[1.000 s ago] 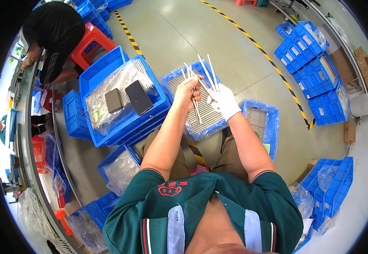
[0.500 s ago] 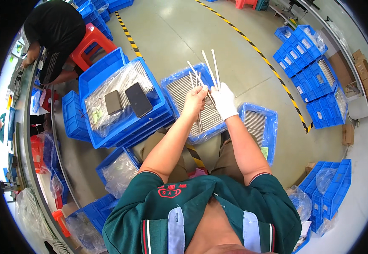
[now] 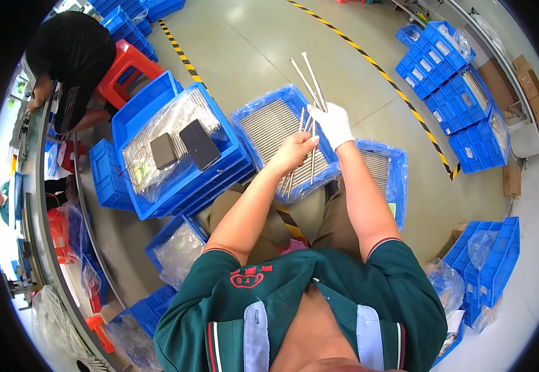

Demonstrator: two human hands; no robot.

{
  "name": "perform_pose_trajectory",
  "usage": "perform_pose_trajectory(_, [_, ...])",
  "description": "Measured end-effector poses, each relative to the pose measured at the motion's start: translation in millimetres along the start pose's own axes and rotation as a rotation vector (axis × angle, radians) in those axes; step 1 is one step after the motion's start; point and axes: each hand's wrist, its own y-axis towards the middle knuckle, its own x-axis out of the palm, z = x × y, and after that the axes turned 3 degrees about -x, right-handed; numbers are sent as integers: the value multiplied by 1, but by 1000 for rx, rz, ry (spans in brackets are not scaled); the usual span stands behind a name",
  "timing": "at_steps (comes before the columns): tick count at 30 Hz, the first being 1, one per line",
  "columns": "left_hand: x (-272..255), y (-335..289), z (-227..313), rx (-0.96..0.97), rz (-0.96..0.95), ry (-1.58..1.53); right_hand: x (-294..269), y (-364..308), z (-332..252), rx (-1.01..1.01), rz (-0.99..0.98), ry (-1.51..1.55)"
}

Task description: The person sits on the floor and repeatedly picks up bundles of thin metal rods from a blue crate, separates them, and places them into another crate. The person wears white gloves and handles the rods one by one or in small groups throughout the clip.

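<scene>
My bare left hand (image 3: 295, 151) is closed round several thin metal rods (image 3: 313, 162), which fan out above and below the fist. Close beside it, my right hand (image 3: 332, 126), in a white glove, grips two similar rods (image 3: 309, 79) whose ends point up and away. Both hands are above a blue bin (image 3: 239, 116) lined with clear film, where rows of grey rods (image 3: 272, 127) lie side by side. Right of it stands another film-lined blue bin (image 3: 401, 180) with more rods, partly behind my right forearm. Fingers hide where the held rods cross.
At left, stacked blue bins (image 3: 176, 199) carry film-covered rods, a black phone (image 3: 199, 144) and a small dark box (image 3: 163, 150). A person in black (image 3: 74, 53) bends by a red stool (image 3: 127, 69). Blue crates (image 3: 477, 139) are stacked at right, past striped floor tape (image 3: 399, 102).
My left hand has moved slightly nearer and to the right. The long rod that slanted up left from it no longer sticks out there. The right hand's rods lean further left.
</scene>
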Motion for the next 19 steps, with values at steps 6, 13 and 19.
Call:
perform_pose_trajectory(6, [3,-11,-1,-132,-323,-295,-23,39,29,67,420,79])
perform_pose_trajectory(13, [-28,9,-14,-35,-289,-845,-30,22,26,245,261,572])
perform_pose_trajectory(19, [-38,24,-20,29,-516,-965,14,-4,12,207,-130,386])
